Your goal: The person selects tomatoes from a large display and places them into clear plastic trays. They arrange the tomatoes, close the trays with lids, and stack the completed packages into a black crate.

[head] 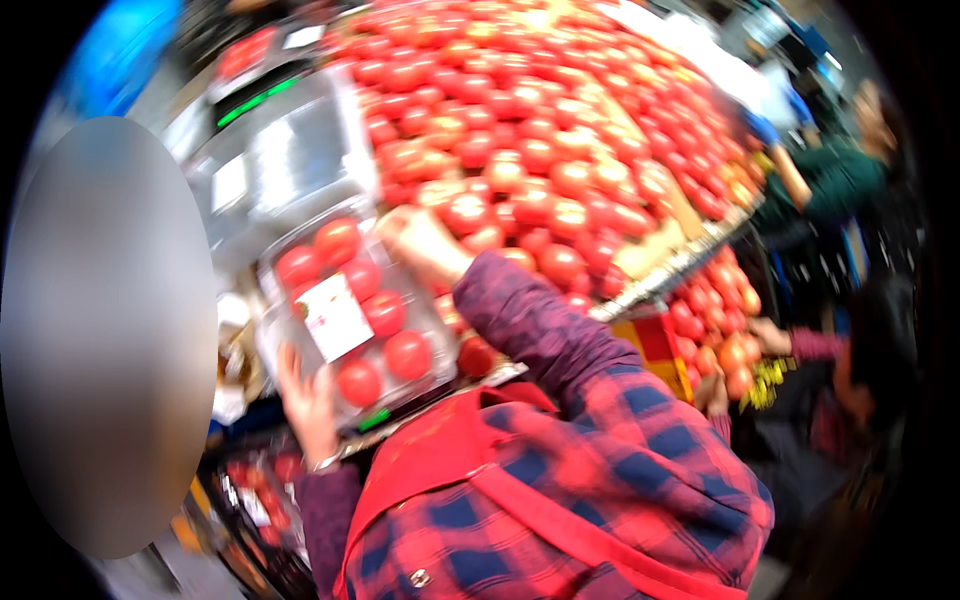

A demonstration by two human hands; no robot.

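Observation:
A clear plastic clamshell pack (442,360) of red tomatoes lies in front of me, with a white label (337,319) on it that bears printing. My left hand (307,397) holds the pack's lower left side, fingers and thumb spread along the edge. At its upper right edge is my right hand (416,236), fingers curled and blurred; whether they grip the rim cannot be made out. Just beyond that hand spreads a large heap of loose tomatoes (525,165).
Stacked clear plastic containers (300,150) stand beyond the pack. Another tomato pack (262,499) sits lower left. A light-coloured edge (660,266) borders the heap. At right, another person's hands (769,337) touch more tomatoes (712,300); a person in a green top (840,184) is farther back.

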